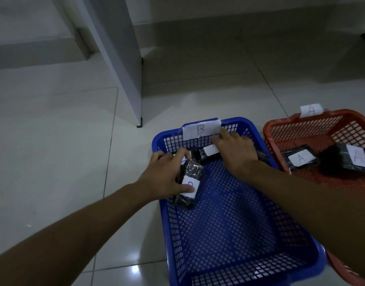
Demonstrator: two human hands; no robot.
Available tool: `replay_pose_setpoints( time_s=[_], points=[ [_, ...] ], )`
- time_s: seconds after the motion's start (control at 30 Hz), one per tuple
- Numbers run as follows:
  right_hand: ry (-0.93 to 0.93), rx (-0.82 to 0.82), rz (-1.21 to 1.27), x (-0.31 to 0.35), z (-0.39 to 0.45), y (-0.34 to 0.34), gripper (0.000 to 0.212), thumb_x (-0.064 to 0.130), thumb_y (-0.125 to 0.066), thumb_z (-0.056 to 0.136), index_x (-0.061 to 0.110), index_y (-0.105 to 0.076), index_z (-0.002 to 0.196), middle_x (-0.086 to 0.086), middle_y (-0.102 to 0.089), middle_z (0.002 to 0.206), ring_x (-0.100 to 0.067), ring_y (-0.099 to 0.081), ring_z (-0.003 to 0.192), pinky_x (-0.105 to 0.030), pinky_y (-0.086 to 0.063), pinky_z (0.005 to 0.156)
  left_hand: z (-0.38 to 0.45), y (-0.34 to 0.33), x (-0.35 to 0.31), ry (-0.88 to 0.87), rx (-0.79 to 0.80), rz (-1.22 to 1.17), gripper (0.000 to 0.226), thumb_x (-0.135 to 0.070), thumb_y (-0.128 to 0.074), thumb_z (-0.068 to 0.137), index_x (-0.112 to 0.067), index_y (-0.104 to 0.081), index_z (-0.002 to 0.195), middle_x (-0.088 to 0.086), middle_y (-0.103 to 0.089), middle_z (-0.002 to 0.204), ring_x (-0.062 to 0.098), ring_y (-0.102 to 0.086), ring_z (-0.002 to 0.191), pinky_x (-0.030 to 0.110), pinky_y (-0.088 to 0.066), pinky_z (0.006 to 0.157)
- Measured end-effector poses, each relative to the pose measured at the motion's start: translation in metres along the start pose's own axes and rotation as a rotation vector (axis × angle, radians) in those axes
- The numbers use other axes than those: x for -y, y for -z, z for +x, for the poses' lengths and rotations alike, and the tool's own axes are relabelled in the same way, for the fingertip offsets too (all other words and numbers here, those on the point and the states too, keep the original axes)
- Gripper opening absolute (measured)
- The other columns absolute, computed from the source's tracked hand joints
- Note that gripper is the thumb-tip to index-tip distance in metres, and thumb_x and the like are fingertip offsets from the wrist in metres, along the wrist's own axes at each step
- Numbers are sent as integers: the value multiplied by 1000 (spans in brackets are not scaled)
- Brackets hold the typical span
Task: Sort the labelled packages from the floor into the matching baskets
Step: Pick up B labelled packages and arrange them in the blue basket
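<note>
Blue plastic mesh basket [229, 223]: on the tiled floor [53, 141], at 6 o'clock of the view
Red plastic mesh basket [313, 129]: just beside it, at its 3 o'clock
Black wrapped package under the left hand [188, 183]: in the first basket, at its 9 o'clock wall
Black wrapped package at the far wall [204, 154]: same basket, 12 o'clock end
Two black wrapped packages marked A [300, 159]: in the second basket, side by side

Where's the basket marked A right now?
In the head view, the red basket marked A sits on the floor at the right, right beside the blue basket, holding two black packages.
</note>
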State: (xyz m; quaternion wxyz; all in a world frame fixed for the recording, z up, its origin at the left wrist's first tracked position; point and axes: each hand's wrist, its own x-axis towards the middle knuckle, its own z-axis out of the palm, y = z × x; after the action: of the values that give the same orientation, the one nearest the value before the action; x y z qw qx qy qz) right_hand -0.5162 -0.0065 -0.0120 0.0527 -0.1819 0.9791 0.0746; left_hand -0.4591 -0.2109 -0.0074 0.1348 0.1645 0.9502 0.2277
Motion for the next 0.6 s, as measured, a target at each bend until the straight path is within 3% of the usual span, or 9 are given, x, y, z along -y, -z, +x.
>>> replay_pose_setpoints(
  time_s=[0.1,0.17,0.27,0.33,0.4,0.47,0.53,0.6],
  points=[
    [-50,-29,254,0,-6,2,64,36,-74,82,17,-39,132,-7,-42,132,-27,-50,117,-42,-52,88,1,1,-4,11,-6,-37,61,-49,-78,69,-33,-34,108,-23,-54,76,6,-55,91,34,-27,106],
    [-126,29,569,0,-11,1,58,44,-73,80,19,-44,123,-5,-42,127,-24,-45,117,-41,-48,94,0,3,-5,4,-45,-164,61,-45,-80,68,-34,-35,107,-20,-63,82,5,-61,89,41,-40,101],
    [-215,224,949,4,-18,-9,42,27,-68,82,22,-43,116,-5,-38,128,-23,-45,117,-39,-46,96,-6,10,-7,30,-191,-315,63,-46,-79,68,-38,-33,111,-10,-72,90,14,-65,92,47,-52,86],
    [-166,317,1045,9,-22,-17,38,10,-63,86,18,-41,117,-9,-43,125,-20,-50,105,-29,-47,78,-11,14,-6,68,-284,-336,63,-50,-75,66,-39,-34,111,-8,-72,89,19,-64,96,50,-50,87],
    [-104,356,1068,12,-24,-25,43,1,-62,87,16,-40,120,-12,-48,122,-17,-51,96,-23,-43,65,-17,15,-2,113,-301,-356,62,-54,-73,63,-39,-34,110,-12,-71,88,20,-63,96,51,-49,88],
    [-101,311,1044,13,-26,-30,49,0,-68,83,17,-43,121,-10,-48,123,-13,-50,90,-19,-41,61,-22,14,3,144,-267,-335,61,-55,-72,63,-40,-33,107,-15,-72,84,20,-62,95,51,-47,90],
    [-106,232,907,10,-31,-31,54,10,-77,78,18,-47,122,-7,-46,125,-15,-49,98,-20,-42,70,-25,12,6,143,-257,-266,58,-52,-75,66,-38,-33,104,-14,-71,86,18,-59,96,44,-41,92],
    [-44,108,698,9,-39,-27,61,28,-81,75,22,-48,127,-3,-46,128,-19,-45,114,-32,-44,90,-24,9,5,133,-272,-171,50,-50,-74,73,-35,-35,99,-13,-69,87,14,-54,98,36,-32,87]
  ],
)
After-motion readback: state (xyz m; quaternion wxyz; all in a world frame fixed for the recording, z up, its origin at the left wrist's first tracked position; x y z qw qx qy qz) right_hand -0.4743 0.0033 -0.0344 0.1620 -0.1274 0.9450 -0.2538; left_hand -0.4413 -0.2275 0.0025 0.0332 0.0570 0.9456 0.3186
